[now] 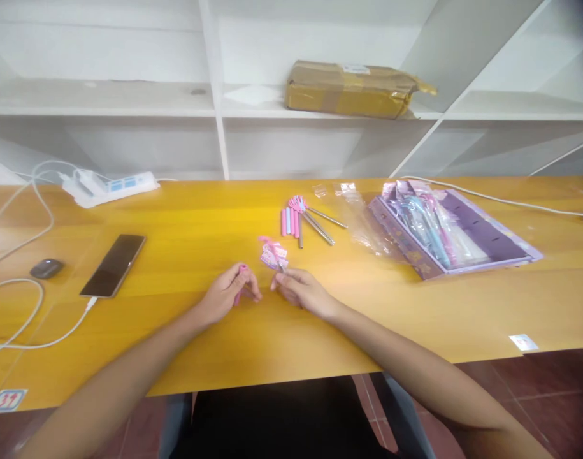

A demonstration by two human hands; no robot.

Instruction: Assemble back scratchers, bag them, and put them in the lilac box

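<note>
My left hand (227, 290) is closed around a short pink tube (243, 268), whose open end points up between thumb and fingers. My right hand (303, 290) pinches a thin silver rod (280, 266). At the rod's far end is a pink piece (265, 240), too blurred to make out fully. Small pink and white printed cards (273, 255) lie at or under that end; I cannot tell whether they are attached. Beyond both hands, several pink and blue tubes (290, 222) lie in a row beside silver rods (320, 228) with pink claw-like heads (297, 204).
On the right stands a purple box (487, 223) with plastic-wrapped items; clear bags (362, 217) lie beside it. At left are a phone (113, 264) on a cable, a dark small case (46, 268) and a power strip (110, 187). A taped carton (351, 90) sits on the shelf.
</note>
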